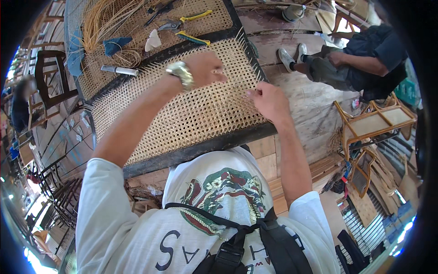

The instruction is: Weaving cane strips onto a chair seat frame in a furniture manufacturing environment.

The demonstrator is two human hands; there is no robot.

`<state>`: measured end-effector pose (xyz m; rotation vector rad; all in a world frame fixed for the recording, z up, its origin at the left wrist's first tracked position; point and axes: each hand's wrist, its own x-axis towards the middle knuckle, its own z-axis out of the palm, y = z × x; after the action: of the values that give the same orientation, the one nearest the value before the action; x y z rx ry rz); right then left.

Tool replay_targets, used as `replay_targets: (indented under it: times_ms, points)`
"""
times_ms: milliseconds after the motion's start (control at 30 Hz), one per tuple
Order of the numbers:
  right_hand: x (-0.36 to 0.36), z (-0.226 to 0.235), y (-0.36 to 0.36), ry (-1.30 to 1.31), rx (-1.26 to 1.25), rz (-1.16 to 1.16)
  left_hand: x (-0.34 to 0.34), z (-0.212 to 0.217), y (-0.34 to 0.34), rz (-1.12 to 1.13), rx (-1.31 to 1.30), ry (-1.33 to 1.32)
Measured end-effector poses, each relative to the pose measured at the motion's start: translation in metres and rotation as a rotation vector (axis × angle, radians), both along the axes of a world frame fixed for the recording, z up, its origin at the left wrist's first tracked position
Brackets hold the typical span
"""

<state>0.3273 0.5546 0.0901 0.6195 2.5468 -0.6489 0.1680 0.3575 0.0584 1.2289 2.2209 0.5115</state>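
Observation:
A woven cane panel (182, 114) in a black wooden frame (196, 148) lies in front of me, with loose strand ends sticking out along its far and right edges. Above the upper right of the weave is my left hand (207, 68), wearing a gold watch (181, 75). Its fingers are curled down toward the cane, and what they hold, if anything, is hidden. My right hand (272, 102) is at the panel's right edge, thumb and forefinger pinched on what looks like a thin cane strand.
Beyond lie a second cane section with a bundle of loose cane (98, 27), yellow-handled cutters (171, 25), a white-handled tool (119, 70) and blue cloth (116, 45). A seated person (356, 59) is at the right, above a wooden chair frame (374, 118). More chair frames (52, 77) stand left.

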Motion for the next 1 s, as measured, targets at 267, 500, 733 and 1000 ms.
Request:
replay_targets:
  times_ms: [267, 500, 733, 1000]
  points:
    - [0.018, -0.004, 0.020, 0.099, -0.184, -0.176, 0.032, -0.008, 0.035, 0.012, -0.315, -0.034]
    - [-0.006, -0.007, -0.011, 0.031, 0.184, 0.080, 0.015, -0.009, 0.001, 0.095, -0.177, -0.090]
    - [0.009, -0.014, -0.022, 0.120, 0.059, 0.138, -0.043, 0.005, -0.041, 0.160, -0.420, 0.040]
    - [0.035, -0.022, -0.010, 0.402, -0.030, -0.001, -0.001, 0.016, 0.000, 0.184, -0.114, 0.021]
